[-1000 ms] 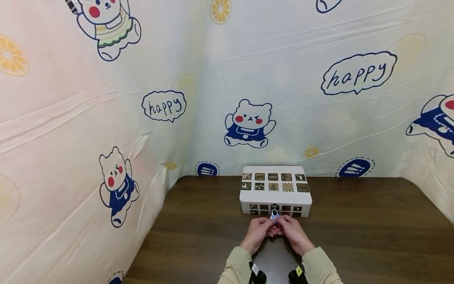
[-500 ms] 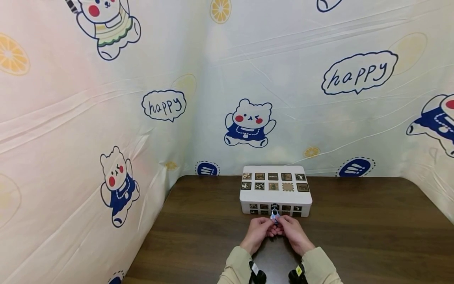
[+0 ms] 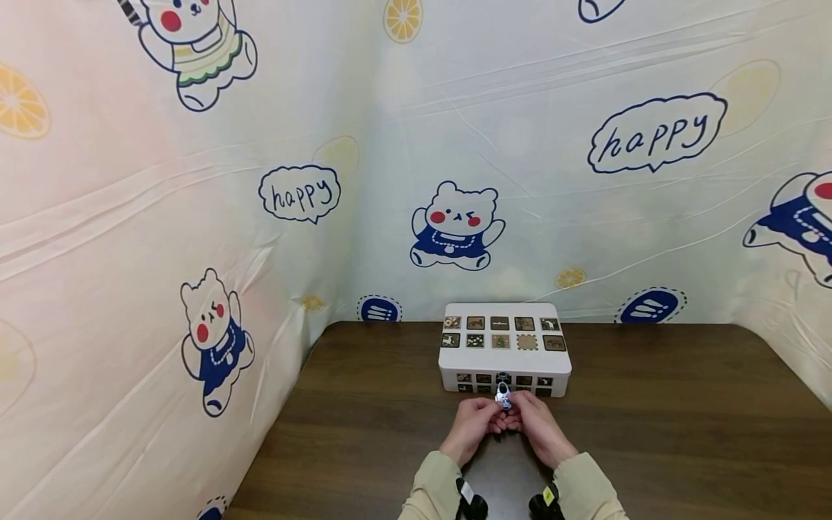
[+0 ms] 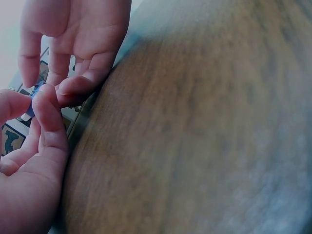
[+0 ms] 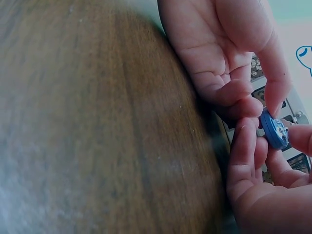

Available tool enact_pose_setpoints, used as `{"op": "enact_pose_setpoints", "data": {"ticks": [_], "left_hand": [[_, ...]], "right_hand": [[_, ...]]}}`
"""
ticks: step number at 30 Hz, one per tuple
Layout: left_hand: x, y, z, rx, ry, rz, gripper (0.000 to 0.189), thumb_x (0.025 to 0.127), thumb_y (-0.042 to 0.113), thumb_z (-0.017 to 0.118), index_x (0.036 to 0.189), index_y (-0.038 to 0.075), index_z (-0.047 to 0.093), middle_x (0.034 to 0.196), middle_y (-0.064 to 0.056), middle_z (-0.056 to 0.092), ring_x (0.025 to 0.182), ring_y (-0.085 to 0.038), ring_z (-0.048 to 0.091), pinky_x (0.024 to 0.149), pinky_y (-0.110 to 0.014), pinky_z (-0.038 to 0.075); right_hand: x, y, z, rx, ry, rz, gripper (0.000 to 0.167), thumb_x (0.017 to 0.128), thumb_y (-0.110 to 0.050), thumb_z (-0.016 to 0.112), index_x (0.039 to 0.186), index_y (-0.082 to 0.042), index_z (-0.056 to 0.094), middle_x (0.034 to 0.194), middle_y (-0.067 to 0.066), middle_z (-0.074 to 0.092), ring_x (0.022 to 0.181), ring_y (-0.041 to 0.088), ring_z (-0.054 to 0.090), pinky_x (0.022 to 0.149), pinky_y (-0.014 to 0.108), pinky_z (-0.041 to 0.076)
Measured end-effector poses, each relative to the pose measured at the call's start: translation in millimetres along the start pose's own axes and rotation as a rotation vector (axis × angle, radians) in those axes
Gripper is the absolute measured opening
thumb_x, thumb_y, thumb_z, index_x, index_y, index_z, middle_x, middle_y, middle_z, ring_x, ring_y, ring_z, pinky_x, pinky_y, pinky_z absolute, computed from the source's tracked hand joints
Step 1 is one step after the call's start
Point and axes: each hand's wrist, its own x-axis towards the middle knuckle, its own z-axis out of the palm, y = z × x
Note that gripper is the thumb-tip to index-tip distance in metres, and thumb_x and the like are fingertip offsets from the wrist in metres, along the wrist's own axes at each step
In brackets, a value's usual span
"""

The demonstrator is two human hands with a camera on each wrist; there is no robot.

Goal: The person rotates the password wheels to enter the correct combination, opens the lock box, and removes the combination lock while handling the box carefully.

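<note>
A small blue padlock (image 3: 503, 396) with a metal shackle hangs at the clasp on the front of a white box (image 3: 552, 367). In the right wrist view, small dark marks line one face of the padlock (image 5: 275, 130). My left hand (image 3: 469, 427) pinches one side of it between thumb and forefinger. From the other side, my right hand (image 3: 541, 426) holds it by the fingertips. The other fingers of both hands curl below and meet. In the left wrist view, the fingers hide most of the padlock (image 4: 35, 95).
Small square pictures cover the box lid and front. The box stands near the back edge of a dark wooden table (image 3: 364, 404). Behind it hangs a pale printed cloth (image 3: 390, 144), which also runs along the left and right sides.
My right thumb has shifted slightly right across the padlock, so more of its face shows. The left hand and the box have stayed put.
</note>
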Motion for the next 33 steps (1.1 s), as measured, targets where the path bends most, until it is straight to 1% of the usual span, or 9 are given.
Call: {"op": "enact_pose_setpoints", "data": {"ticks": [5, 9, 12, 19, 27, 33], "left_hand": [[0.4, -0.4, -0.3, -0.002, 0.002, -0.003, 0.018, 0.087, 0.007, 0.058, 0.092, -0.008, 0.066, 0.070, 0.001, 0.060, 0.057, -0.005, 0.057, 0.054, -0.016, 0.049], [-0.3, 0.0, -0.5, -0.004, 0.005, 0.000, 0.019, 0.088, 0.006, 0.057, 0.094, -0.009, 0.066, 0.071, 0.000, 0.060, 0.058, -0.006, 0.056, 0.054, -0.016, 0.048], [-0.7, 0.9, -0.1, -0.005, 0.002, 0.001, 0.019, 0.088, 0.007, 0.056, 0.095, -0.009, 0.066, 0.071, 0.000, 0.060, 0.058, -0.006, 0.056, 0.054, -0.016, 0.048], [-2.7, 3.5, 0.6, -0.019, 0.004, -0.002, 0.019, 0.088, 0.007, 0.057, 0.094, -0.009, 0.066, 0.069, 0.000, 0.060, 0.057, -0.006, 0.056, 0.053, -0.016, 0.048], [-2.7, 1.7, 0.2, -0.032, -0.006, 0.025, 0.018, 0.087, 0.005, 0.057, 0.092, -0.010, 0.065, 0.068, 0.001, 0.059, 0.055, -0.006, 0.056, 0.051, -0.015, 0.047], [-2.2, 2.6, 0.4, -0.027, 0.008, -0.001, 0.018, 0.087, 0.006, 0.057, 0.093, -0.008, 0.066, 0.069, 0.000, 0.060, 0.056, -0.006, 0.056, 0.052, -0.016, 0.047]], "right_hand": [[-0.7, -0.9, 0.5, -0.019, 0.011, 0.005, 0.020, 0.095, -0.011, 0.046, 0.108, 0.004, 0.052, 0.084, 0.005, 0.057, 0.070, 0.013, 0.055, 0.064, 0.024, 0.048], [-1.1, -0.8, 0.2, -0.034, 0.011, -0.011, 0.022, 0.095, -0.012, 0.051, 0.108, 0.005, 0.053, 0.088, 0.007, 0.058, 0.072, 0.014, 0.056, 0.065, 0.025, 0.050], [-1.2, -0.2, -0.1, -0.035, 0.006, -0.027, 0.023, 0.095, -0.012, 0.052, 0.108, 0.007, 0.053, 0.088, 0.007, 0.059, 0.073, 0.014, 0.057, 0.065, 0.025, 0.050], [-3.2, 0.5, 0.5, -0.039, 0.011, -0.031, 0.020, 0.095, -0.010, 0.052, 0.105, 0.007, 0.055, 0.085, 0.007, 0.060, 0.071, 0.013, 0.057, 0.065, 0.024, 0.050], [-3.2, 0.4, 1.4, -0.035, 0.015, -0.032, 0.017, 0.095, -0.009, 0.052, 0.102, 0.006, 0.056, 0.082, 0.006, 0.060, 0.070, 0.013, 0.057, 0.064, 0.024, 0.050], [-2.8, 0.3, 0.9, -0.047, 0.012, -0.039, 0.020, 0.096, -0.012, 0.052, 0.102, 0.006, 0.056, 0.083, 0.006, 0.059, 0.070, 0.014, 0.057, 0.063, 0.025, 0.050]]}}
